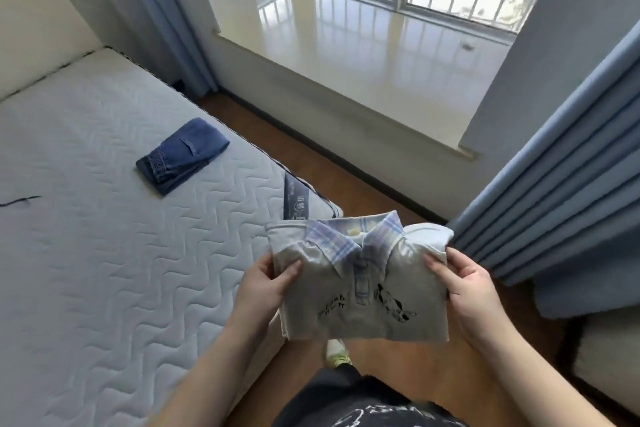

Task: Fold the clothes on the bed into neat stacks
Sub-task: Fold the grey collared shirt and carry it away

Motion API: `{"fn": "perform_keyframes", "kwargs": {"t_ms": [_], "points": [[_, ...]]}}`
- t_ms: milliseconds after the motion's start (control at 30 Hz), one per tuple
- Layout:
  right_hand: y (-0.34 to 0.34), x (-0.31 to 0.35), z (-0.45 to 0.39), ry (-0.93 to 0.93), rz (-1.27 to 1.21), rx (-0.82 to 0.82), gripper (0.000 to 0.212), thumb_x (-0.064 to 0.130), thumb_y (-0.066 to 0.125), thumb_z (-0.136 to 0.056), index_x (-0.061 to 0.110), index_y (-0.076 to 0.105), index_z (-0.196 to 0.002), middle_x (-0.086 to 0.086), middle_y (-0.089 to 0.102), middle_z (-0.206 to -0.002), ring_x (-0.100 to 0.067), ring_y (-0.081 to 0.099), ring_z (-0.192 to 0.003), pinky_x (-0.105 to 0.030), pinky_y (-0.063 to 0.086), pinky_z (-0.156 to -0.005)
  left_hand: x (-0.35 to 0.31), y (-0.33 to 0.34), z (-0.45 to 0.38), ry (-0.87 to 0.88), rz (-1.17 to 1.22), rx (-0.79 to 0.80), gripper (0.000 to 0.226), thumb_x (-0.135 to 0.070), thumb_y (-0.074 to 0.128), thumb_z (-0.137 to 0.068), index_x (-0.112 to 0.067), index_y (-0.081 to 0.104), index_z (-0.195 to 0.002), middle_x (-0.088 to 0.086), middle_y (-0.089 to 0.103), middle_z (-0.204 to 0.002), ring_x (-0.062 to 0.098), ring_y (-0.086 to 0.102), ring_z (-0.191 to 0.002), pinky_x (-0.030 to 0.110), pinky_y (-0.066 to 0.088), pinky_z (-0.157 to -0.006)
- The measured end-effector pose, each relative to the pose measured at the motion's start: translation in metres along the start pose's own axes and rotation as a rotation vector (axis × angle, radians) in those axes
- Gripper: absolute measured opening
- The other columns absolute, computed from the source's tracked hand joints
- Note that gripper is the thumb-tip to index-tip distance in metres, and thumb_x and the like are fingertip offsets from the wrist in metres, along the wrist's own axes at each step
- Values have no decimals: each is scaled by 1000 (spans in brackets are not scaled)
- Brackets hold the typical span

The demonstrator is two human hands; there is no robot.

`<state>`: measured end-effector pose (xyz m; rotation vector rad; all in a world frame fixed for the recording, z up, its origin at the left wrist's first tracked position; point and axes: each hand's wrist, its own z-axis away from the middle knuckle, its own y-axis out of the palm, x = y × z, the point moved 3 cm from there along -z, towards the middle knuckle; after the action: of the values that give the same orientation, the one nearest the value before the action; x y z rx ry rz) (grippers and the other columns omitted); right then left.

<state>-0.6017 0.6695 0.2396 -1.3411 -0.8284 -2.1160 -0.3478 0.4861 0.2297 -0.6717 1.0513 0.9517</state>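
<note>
Now, both hands, left [266, 282] and right [465, 288], pinch the folded shirt [360, 284]; keep it level and lay it beside the jeans [183, 154], upper left.

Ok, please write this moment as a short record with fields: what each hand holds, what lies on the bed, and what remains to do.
left hand: left hand grips the left edge of the folded grey shirt
right hand: right hand grips its right edge
shirt state: folded, plaid collar up, held in the air beside the mattress
on bed: folded blue jeans
remaining: shirt not yet set down
</note>
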Motion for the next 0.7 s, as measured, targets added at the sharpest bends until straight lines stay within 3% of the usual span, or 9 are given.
{"fn": "perform_keyframes", "kwargs": {"t_ms": [267, 400, 600, 700], "points": [[39, 12, -106, 39, 57, 62, 64, 55, 86, -60, 23, 73, -114, -6, 73, -112, -21, 71, -102, -25, 57, -74, -26, -26, -80, -49, -14, -123, 24, -25, 78, -82, -23, 72, -105, -7, 76, -100, 10, 71, -94, 25, 55, -76], [55, 9, -155, 103, 68, 143, 58, 52, 84, -69, 24, 71, -117, -5, 72, -115, -23, 69, -105, -27, 57, -75, -34, -30, -113, -64, -33, -203, 17, -23, 78, -83, -24, 71, -98, -9, 76, -95, 7, 71, -89, 20, 53, -71], [67, 13, -237, 185, 105, 323, 47, 41, 79, -81, 19, 68, -121, -11, 70, -118, -33, 66, -111, -50, 51, -95, -34, -11, -148, -88, -7, -364, 16, -24, 77, -83, -24, 70, -98, -10, 76, -94, 7, 71, -89, 19, 54, -70], [72, 30, -276, 204, 173, 434, 38, 39, 76, -83, 22, 71, -116, -7, 73, -113, -28, 69, -106, -38, 58, -83, -37, 4, -155, -73, -92, -447, 11, -30, 75, -85, -36, 72, -94, -14, 76, -93, 4, 70, -88, 25, 55, -74]]}}
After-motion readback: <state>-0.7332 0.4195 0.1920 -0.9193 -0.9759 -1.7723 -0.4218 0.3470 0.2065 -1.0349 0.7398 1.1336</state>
